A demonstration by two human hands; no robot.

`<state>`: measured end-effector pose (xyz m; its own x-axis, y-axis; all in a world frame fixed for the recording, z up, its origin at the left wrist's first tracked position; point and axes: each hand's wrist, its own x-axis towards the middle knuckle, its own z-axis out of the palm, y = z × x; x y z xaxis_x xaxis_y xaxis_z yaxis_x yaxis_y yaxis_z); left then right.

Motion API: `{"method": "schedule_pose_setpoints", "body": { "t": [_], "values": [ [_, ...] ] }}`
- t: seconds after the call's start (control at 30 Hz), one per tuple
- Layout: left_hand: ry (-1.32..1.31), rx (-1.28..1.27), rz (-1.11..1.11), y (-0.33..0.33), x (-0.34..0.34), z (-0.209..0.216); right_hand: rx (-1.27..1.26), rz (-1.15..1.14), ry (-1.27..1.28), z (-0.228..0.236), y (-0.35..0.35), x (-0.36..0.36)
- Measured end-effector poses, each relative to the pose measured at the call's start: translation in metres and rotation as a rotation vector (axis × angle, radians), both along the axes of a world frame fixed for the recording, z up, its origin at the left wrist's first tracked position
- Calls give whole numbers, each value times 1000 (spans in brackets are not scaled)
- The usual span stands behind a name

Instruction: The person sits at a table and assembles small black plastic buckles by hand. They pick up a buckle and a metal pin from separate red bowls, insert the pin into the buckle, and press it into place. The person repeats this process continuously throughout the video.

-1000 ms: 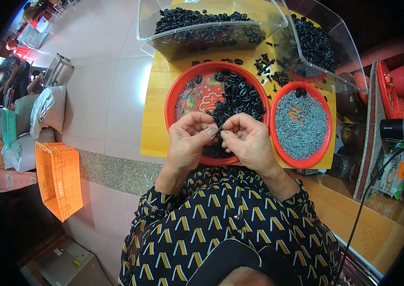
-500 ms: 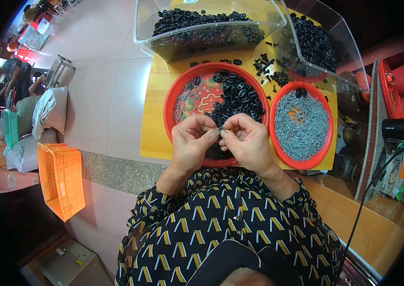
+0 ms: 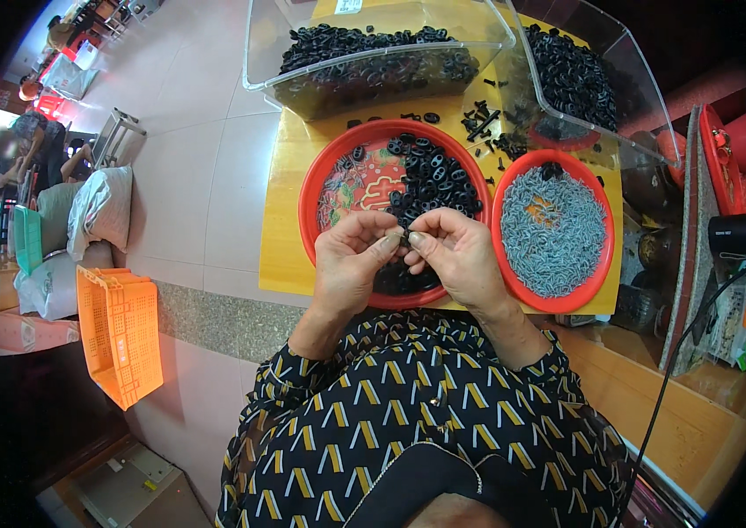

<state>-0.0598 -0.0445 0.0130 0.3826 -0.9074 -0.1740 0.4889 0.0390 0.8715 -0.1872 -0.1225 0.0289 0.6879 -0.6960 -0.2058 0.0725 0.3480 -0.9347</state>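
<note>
My left hand (image 3: pixel 348 260) and my right hand (image 3: pixel 463 262) meet over the near part of a round red tray (image 3: pixel 310 189). Thumbs and forefingers of both are pinched around a small dark piece (image 3: pixel 405 238), mostly hidden by the fingertips. Black oval parts with two holes (image 3: pixel 436 176) heap up on the tray's right side, under and beyond my fingers. Scattered small silvery pieces (image 3: pixel 333 194) lie on its patterned left side. To the right, a smaller red tray (image 3: pixel 603 273) is filled with small grey metal screws (image 3: pixel 553 238).
Two clear plastic bins (image 3: pixel 382 60) (image 3: pixel 646 66) of black parts stand at the back of the yellow table (image 3: pixel 281 255). Loose black pieces (image 3: pixel 482 121) lie between bins and trays. An orange crate (image 3: pixel 122 339) and stuffed sacks (image 3: pixel 100 216) are on the left; people sit farther off.
Both hands stay pinched together over the tray, with only slight finger movement; the right hand's lower fingers now show below the pinch. The whole view has shifted a little.
</note>
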Motion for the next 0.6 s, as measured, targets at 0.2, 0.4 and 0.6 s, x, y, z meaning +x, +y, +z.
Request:
{"method": "schedule_pose_setpoints", "body": {
  "t": [0.2, 0.4, 0.6],
  "values": [
    [-42, 65, 5, 5, 4, 4, -18, -15, 37, -2, 1, -6],
    [-636, 96, 171, 6, 31, 0, -109, -67, 120, 0, -5, -22],
    [-1289, 163, -31, -11, 42, 2, -108, -106, 79, -2, -7, -26]
  ]
}}
